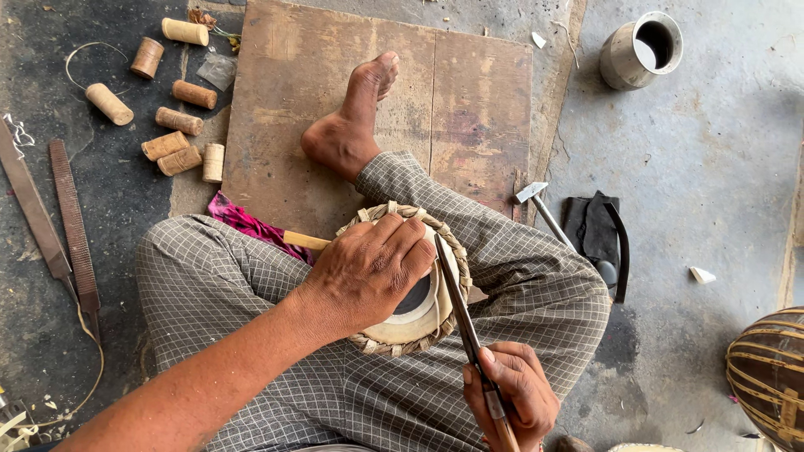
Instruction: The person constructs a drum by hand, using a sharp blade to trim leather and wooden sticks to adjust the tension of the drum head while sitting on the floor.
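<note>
1. The left hand (368,272) lies palm down, fingers spread flat and pressing on the top of a small round drum with a pale skin, a dark centre patch and a braided straw-coloured rim (419,314); it pins the drum rather than gripping it.
2. The drum sits in the person's lap near the middle of the view, resting on the grey checked cloth (251,276) that covers both legs.
3. The right hand (512,402), at about 5 o'clock from the drum, is clenched around the handle of a long slim dark metal blade (456,305).
4. The blade runs up towards 11 o'clock, its tip touching the drum's rim just beside the left fingertips.
5. A bare foot (347,125) rests on a worn brown wooden board (469,92) at 12 o'clock from the drum.
6. A strip of pink patterned cloth (247,224) and a pale wooden stick (306,241) poke out from under the left knee at 10 o'clock.
7. Short tan wooden pegs (172,121) lie scattered on the dark floor at 10 to 11 o'clock, well apart from the hands.
8. Two long flat rusty metal files (71,222) lie at 9 o'clock near the left edge.
9. A small hammer with a shiny metal head (536,201) lies at 2 o'clock beside a folded black cloth (590,230).
10. A dull silver metal cup (641,50) lies tipped on the grey concrete at 1 o'clock.
11. A striped brown rounded drum shell (770,377) shows at the right edge, about 4 o'clock.
</note>
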